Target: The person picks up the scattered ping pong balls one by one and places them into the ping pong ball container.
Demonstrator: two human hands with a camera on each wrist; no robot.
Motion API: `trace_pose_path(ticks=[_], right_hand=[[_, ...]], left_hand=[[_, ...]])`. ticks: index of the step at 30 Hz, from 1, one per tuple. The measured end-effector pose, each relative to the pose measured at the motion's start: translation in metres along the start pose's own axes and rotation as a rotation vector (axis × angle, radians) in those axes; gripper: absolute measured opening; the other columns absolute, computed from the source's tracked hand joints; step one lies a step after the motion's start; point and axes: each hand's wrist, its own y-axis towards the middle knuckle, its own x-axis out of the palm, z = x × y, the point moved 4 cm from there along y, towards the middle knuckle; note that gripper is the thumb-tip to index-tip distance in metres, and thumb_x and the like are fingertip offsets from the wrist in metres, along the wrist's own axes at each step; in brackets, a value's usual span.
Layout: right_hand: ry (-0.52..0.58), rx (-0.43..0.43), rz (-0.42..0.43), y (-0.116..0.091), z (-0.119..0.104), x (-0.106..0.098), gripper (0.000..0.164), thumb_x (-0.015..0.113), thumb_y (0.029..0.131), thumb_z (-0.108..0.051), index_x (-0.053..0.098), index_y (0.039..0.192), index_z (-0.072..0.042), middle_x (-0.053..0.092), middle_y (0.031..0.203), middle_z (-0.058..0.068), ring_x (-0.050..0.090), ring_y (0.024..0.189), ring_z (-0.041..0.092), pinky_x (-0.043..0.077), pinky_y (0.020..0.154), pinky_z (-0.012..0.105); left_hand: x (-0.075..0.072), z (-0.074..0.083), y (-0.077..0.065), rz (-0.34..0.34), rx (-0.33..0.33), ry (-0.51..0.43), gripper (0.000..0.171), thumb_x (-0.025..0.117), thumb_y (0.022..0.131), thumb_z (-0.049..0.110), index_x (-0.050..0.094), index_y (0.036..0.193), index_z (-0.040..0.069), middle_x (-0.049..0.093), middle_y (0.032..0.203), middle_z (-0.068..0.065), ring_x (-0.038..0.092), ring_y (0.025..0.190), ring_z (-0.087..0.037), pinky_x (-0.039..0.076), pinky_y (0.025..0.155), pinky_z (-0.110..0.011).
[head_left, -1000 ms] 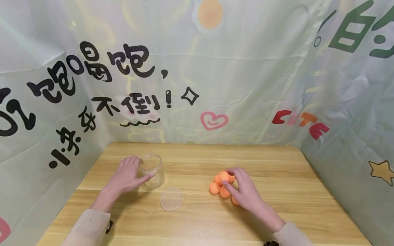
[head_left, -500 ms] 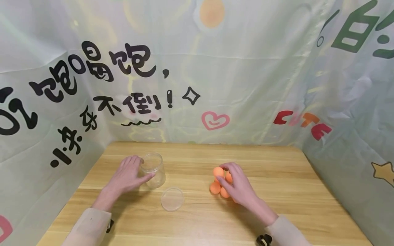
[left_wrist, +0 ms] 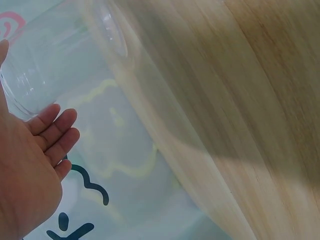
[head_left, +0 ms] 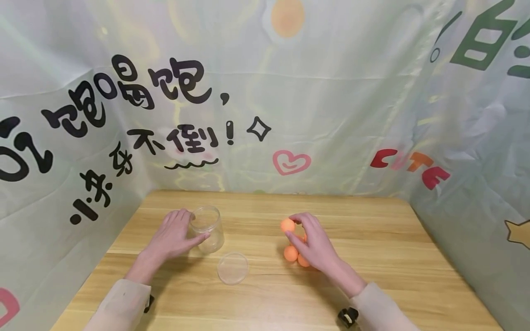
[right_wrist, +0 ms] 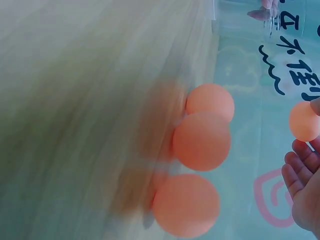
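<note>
My left hand (head_left: 171, 234) holds a clear plastic jar (head_left: 212, 239) by its side, thumb in front and fingers behind. The jar stands upright with its mouth uncovered; its wall also shows in the left wrist view, beside the fingers. My right hand (head_left: 318, 246) pinches an orange ping-pong ball (head_left: 287, 225) between thumb and fingers, raised off the table. Beneath it, more orange ping-pong balls (head_left: 290, 253) rest on the table, partly hidden by the hand in the head view. Three of them (right_wrist: 202, 142) stand out in the right wrist view.
A clear round lid (head_left: 233, 269) lies flat on the wooden table (head_left: 265, 299), between the jar and the balls. Printed cloth (head_left: 331, 115) walls off the back and both sides of the table.
My right hand has lifted a ping-pong ball off the pile and moved it left and away from me. My left hand stays at the jar. The head view has shifted slightly.
</note>
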Motion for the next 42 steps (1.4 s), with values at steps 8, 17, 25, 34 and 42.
trace_pose_path(ticks=[8,17,25,34,42], right_hand=[[0.021,0.006,-0.004,0.009,-0.008,0.005,0.036,0.074,0.098,-0.022,0.062,0.128,-0.006,0.063,0.121,0.006,0.059,0.112,0.024,0.053,0.094,0.046],[0.048,0.011,-0.018,0.021,-0.016,0.015,0.036,0.072,0.100,-0.025,0.062,0.128,-0.007,0.063,0.121,0.006,0.058,0.111,0.026,0.053,0.093,0.045],[0.081,-0.023,-0.009,0.032,-0.024,0.025,0.035,0.073,0.099,-0.024,0.063,0.127,-0.006,0.064,0.120,0.006,0.057,0.109,0.023,0.052,0.095,0.044],[0.090,-0.004,-0.027,0.043,-0.032,0.035,0.039,0.072,0.100,-0.027,0.061,0.131,-0.006,0.063,0.125,0.008,0.058,0.117,0.025,0.052,0.101,0.045],[0.133,-0.010,-0.036,0.053,-0.040,0.045,0.036,0.071,0.100,-0.028,0.062,0.128,-0.007,0.062,0.121,0.007,0.057,0.111,0.029,0.051,0.097,0.044]], left_hand=[[0.000,0.001,0.000,0.002,0.006,0.005,0.085,0.060,0.091,0.074,0.058,0.125,-0.004,0.059,0.122,-0.020,0.052,0.121,-0.040,0.032,0.116,-0.060],[-0.001,0.002,-0.001,-0.003,-0.002,0.001,0.084,0.061,0.092,0.072,0.057,0.126,-0.005,0.058,0.125,-0.022,0.052,0.123,-0.042,0.030,0.117,-0.062],[0.000,0.001,-0.003,-0.005,-0.007,0.002,0.085,0.060,0.091,0.073,0.058,0.125,-0.004,0.059,0.125,-0.021,0.052,0.123,-0.041,0.031,0.117,-0.061],[0.001,-0.001,-0.003,-0.005,-0.008,0.003,0.086,0.059,0.091,0.075,0.057,0.127,-0.003,0.058,0.127,-0.021,0.051,0.125,-0.041,0.030,0.118,-0.061],[0.000,0.000,-0.001,-0.006,-0.005,0.005,0.086,0.059,0.091,0.075,0.057,0.126,-0.003,0.058,0.126,-0.020,0.051,0.125,-0.041,0.029,0.118,-0.061]])
